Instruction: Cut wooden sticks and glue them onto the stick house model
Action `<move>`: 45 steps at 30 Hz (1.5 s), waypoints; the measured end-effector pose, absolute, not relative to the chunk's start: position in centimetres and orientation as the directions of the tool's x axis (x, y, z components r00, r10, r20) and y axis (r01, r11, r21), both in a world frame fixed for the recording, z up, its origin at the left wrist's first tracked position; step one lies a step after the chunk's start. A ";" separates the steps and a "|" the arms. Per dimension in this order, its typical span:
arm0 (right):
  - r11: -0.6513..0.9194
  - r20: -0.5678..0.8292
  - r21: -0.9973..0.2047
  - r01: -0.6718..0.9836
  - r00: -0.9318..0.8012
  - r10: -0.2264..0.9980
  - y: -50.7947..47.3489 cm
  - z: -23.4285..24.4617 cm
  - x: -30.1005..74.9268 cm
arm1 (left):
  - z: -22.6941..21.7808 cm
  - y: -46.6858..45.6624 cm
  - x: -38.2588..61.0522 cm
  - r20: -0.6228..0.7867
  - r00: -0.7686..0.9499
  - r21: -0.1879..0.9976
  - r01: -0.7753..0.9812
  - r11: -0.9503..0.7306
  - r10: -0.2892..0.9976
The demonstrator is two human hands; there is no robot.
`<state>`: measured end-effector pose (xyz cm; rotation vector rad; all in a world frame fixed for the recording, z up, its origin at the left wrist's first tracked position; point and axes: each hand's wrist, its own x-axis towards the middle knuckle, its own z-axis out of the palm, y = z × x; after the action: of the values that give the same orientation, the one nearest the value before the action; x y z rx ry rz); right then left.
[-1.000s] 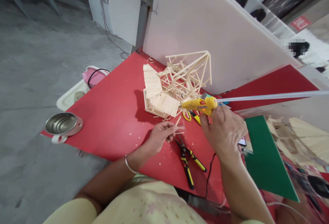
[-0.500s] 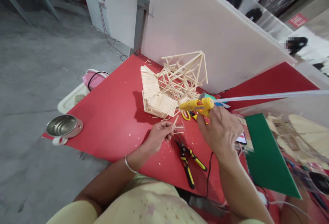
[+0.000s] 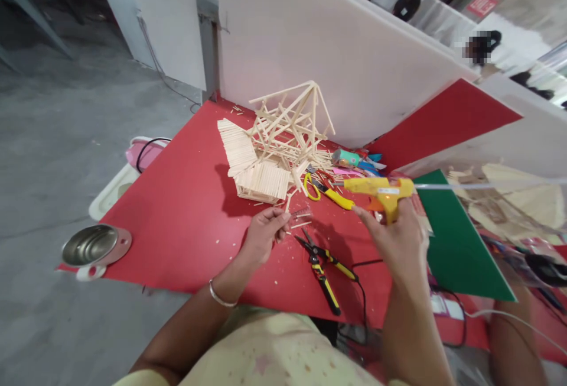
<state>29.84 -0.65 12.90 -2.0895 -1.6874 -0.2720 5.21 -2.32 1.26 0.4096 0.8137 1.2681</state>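
My left hand (image 3: 267,229) pinches a thin wooden stick (image 3: 288,201) that points up and away, just in front of a small house model made of sticks (image 3: 268,180). Its slatted roof panels and open roof frame (image 3: 301,115) stand on the red table. My right hand (image 3: 396,244) is closed round a yellow hot glue gun (image 3: 376,188), its nozzle pointing left and a long clear glue stick (image 3: 478,185) coming out of its back. Between my hands, black and yellow pliers (image 3: 319,273) lie with handles apart. Yellow-handled scissors (image 3: 312,188) and a yellow-handled cutter (image 3: 339,198) lie behind.
A metal cup (image 3: 95,247) stands at the table's left edge. Loose sticks (image 3: 302,223) and small scraps lie near my left hand. A green board (image 3: 460,244) divides off the right side, where another person's arm (image 3: 514,327) shows. A white partition (image 3: 283,37) rises behind.
My right hand has drawn the glue gun away from the house model, to the right. My left hand still holds the stick. The whole view has shifted slightly.
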 end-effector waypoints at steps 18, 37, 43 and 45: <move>0.073 0.065 -0.892 0.447 -0.032 0.997 -2.6 7.1 24.8 | 3.7 -2.7 5.4 -0.308 0.043 0.724 -0.637 0.263 0.950; -0.391 -0.299 -0.875 -0.287 -0.314 0.901 2.6 5.0 17.5 | 3.8 -0.5 5.5 -0.381 0.048 0.714 -0.619 0.327 0.923; -0.362 -0.278 -0.895 -0.261 -0.308 0.910 3.5 4.7 17.2 | 4.2 -0.1 5.1 -0.383 0.025 0.727 -0.609 0.318 0.923; -0.343 -0.266 -0.903 -0.259 -0.290 0.919 3.7 4.5 17.1 | 4.2 0.0 5.0 -0.389 0.026 0.732 -0.598 0.326 0.921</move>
<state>17.14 3.72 4.48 -1.0602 -0.9791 1.7592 4.96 0.03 4.18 0.4196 0.9621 1.2280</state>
